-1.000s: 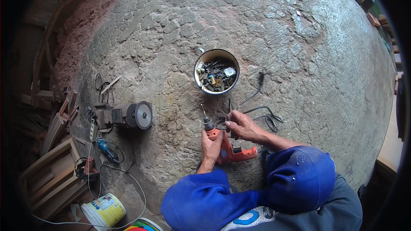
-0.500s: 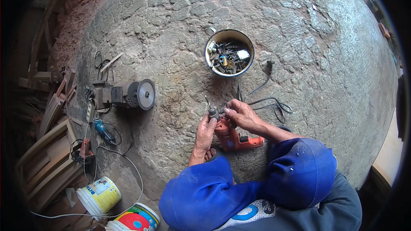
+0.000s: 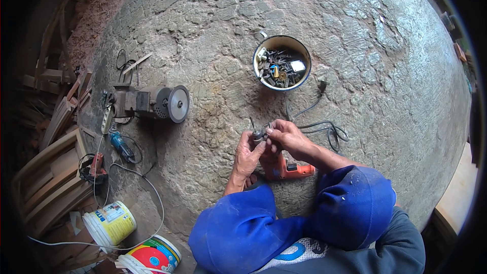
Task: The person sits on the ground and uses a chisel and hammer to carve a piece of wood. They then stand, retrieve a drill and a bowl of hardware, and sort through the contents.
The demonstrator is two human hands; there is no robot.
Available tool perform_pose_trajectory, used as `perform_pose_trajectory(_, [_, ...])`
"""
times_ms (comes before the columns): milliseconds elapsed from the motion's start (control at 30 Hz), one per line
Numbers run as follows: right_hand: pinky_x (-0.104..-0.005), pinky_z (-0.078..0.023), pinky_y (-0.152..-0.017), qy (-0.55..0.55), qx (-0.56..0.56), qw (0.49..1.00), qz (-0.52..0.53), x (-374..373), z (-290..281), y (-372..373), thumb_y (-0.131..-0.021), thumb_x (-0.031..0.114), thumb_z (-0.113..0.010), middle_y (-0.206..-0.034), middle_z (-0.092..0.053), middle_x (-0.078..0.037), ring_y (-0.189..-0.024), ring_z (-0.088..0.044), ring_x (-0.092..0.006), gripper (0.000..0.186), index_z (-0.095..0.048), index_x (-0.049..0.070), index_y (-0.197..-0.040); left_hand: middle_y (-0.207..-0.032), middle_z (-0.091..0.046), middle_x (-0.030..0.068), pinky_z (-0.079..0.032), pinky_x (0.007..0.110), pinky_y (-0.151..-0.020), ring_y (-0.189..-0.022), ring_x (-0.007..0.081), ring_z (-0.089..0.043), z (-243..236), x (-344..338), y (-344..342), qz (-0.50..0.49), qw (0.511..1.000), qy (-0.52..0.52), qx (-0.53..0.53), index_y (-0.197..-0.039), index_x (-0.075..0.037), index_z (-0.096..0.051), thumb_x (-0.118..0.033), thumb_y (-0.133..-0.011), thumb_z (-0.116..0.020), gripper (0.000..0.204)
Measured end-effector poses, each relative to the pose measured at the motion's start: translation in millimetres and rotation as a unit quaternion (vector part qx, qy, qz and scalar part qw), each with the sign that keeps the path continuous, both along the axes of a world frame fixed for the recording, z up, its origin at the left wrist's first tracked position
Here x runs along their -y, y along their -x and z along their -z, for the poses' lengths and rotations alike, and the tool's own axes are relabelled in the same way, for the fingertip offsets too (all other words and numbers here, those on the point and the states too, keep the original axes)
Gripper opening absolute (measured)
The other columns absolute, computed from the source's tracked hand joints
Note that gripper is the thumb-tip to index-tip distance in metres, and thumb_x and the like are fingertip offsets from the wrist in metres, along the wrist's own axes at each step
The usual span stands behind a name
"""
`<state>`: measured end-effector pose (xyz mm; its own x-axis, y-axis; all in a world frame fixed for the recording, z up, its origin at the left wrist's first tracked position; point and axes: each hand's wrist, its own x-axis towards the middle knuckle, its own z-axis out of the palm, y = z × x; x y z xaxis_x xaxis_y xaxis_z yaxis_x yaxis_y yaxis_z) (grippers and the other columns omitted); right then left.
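Note:
An orange electric drill (image 3: 276, 166) lies near my body, its handle pointing right. My left hand (image 3: 246, 158) is closed round the front of the drill at the metal chuck (image 3: 258, 136). A thin drill bit (image 3: 252, 122) sticks up past the chuck, away from me. At the chuck's right side, my right hand (image 3: 290, 138) pinches a small metal piece that looks like a chuck key (image 3: 269, 126). Its tip against the chuck is partly hidden by my fingers.
Beyond the drill stands an enamel pot (image 3: 256, 66) of small metal bits. The drill's dark cable (image 3: 324, 124) curls at right. To the left are a bench grinder (image 3: 152, 102), a blue power tool (image 3: 122, 147), a grey cord (image 3: 161, 200), curved wooden frames (image 3: 45, 182) and two buckets (image 3: 114, 223).
My right hand has turned at the chuck, its fingers now more curled. The chuck and bit have tilted slightly. The background has shifted a little with my head.

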<state>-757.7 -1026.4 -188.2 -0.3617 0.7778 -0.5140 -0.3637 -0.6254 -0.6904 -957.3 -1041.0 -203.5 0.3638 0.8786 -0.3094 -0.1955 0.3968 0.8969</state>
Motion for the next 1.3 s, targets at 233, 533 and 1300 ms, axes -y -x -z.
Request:
perform_pose_trajectory(233, [-0.0263, -0.048, -0.057, -0.075, 0.049, 0.992, -0.088, -0.6, -1.8, -2.2, -0.109, 0.032, -0.056, -0.082, -0.063, -0.001, -0.065, -0.06, -0.0096, 0.027, -0.053, 0.007, -0.104, -0.108, -0.067, 0.0033, -0.053, 0.028, -0.092, -0.099, 0.01, -0.063, -18.5, -3.0, -5.2, 0.017, 0.993, -0.042, -0.113, -0.129, -0.004, -0.052, -0.012, -0.104, -0.065, 0.03])
perform_pose_trajectory(533, [-0.0312, -0.045, -0.063, -0.184, 0.163, 0.935, -0.255, -12.4, 10.2, -15.0, -0.109, 0.048, -0.053, -0.081, -0.057, 0.0, -0.075, -0.051, -0.0084, 0.048, -0.057, 0.002, -0.096, -0.1, -0.065, -0.0013, -0.05, 0.025, -0.084, -0.092, 0.0061, -0.059, -6.5, -9.0, -9.4, -0.002, 0.999, 0.013, -0.053, -0.118, -0.007, -0.059, -0.025, -0.107, -0.06, 0.02])
perform_pose_trajectory(1300, [-0.0302, -0.06, -0.065, -0.037, 0.187, 0.911, -0.365, -20.8, 3.9, 3.6, -0.108, 0.034, -0.058, -0.095, -0.075, -0.01, -0.074, -0.07, -0.0162, 0.036, -0.068, 0.002, -0.121, -0.093, -0.071, 0.0006, -0.053, 0.026, -0.076, -0.083, 0.0075, -0.064, 51.6, -2.0, -0.1, -0.03, 0.991, 0.116, 0.057, -0.105, -0.003, -0.073, -0.023, -0.101, -0.071, 0.02])
